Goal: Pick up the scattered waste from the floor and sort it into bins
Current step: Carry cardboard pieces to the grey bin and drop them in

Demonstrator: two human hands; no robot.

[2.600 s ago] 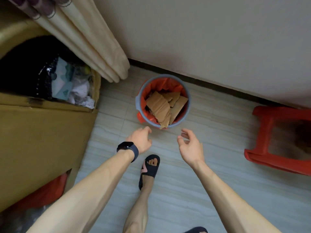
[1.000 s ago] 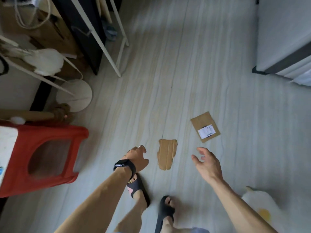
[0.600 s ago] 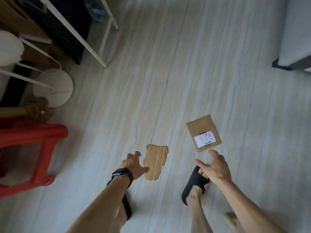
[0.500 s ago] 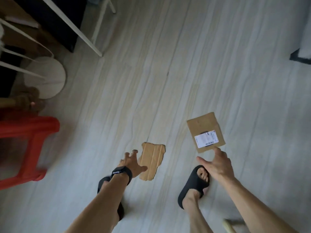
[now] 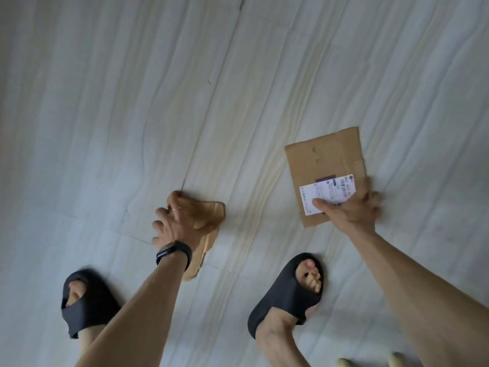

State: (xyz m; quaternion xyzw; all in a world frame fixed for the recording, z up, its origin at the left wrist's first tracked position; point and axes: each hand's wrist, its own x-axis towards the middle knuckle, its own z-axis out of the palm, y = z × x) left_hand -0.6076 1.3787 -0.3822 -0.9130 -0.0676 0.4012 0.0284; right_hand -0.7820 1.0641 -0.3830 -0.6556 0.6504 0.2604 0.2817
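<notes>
Both hands are down at the pale tiled floor [image 5: 132,102]. Left hand [image 5: 177,226], with a black smartwatch [image 5: 173,252] on its wrist, grips a torn cardboard piece [image 5: 209,210], fingers curled over its left edge and thumb laid across its top. Right hand [image 5: 352,210] pinches a labelled cardboard sheet [image 5: 320,160] at its near right corner, thumb pressed on the white shipping label [image 5: 325,193]; the fingers past the edge are blurred. Both pieces lie on the floor, well apart, just ahead of two black slippers [image 5: 285,292].
</notes>
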